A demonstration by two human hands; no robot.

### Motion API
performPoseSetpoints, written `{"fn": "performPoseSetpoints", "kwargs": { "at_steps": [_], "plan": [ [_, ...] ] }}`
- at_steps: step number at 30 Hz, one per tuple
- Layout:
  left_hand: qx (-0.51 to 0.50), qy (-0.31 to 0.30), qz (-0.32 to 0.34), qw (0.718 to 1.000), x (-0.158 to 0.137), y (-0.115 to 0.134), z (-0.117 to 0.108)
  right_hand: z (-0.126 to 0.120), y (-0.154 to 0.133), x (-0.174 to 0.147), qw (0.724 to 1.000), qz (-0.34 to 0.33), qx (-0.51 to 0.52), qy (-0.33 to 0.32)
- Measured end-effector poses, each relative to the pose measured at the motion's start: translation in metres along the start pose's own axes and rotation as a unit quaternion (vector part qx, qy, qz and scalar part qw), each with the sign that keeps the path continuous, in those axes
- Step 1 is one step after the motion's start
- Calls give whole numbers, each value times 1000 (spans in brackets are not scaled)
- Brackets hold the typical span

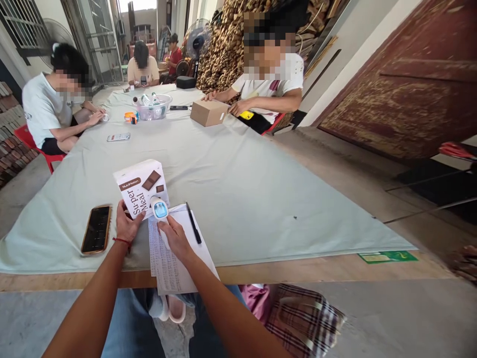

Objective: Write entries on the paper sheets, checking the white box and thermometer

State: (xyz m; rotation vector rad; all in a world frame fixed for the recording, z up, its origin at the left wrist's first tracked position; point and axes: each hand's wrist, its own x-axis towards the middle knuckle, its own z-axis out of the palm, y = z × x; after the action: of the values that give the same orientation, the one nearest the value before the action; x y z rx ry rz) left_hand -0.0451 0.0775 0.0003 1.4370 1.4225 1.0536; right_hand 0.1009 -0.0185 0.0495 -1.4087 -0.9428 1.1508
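Note:
My left hand (128, 223), with a red cord at its wrist, grips the lower edge of a white box (128, 171) printed "NutriMotion Su-per Meal" with brown bars. The box is held up, tilted, above the table. My right hand (178, 237) is wrapped round the handle of a white handheld device (160, 209) with a blue-lit oval face; its exact kind is unclear. The device overlaps the box's lower right corner, and I cannot tell whether they touch. Below my hands lie written sheets of paper (182, 273), with a black pen (194, 223) on them.
A smartphone (97, 229) lies left of my hands on the pale tablecloth (253, 199). Farther off are another phone (118, 137), an orange-and-blue item (131, 117), a plastic basket (164, 107) of bottles and a cardboard box (209, 113) under a co-worker's hands. Other people sit around the table.

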Motion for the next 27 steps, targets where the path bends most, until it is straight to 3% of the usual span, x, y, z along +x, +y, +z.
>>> {"fn": "performPoseSetpoints", "kwargs": {
  "at_steps": [5,9,16,27],
  "plan": [
    [32,95,5,995,3,-4,0,-23,-24,-13,1000,-1,-10,18],
    [116,169,26,978,6,-7,-1,-57,-20,-17,996,-5,-49,75],
    [50,128,-48,989,8,-3,-1,-120,7,-10,982,2,-122,147],
    [22,177,-49,983,14,-1,-3,-118,13,-10,974,-2,-109,200]
  ]
}}
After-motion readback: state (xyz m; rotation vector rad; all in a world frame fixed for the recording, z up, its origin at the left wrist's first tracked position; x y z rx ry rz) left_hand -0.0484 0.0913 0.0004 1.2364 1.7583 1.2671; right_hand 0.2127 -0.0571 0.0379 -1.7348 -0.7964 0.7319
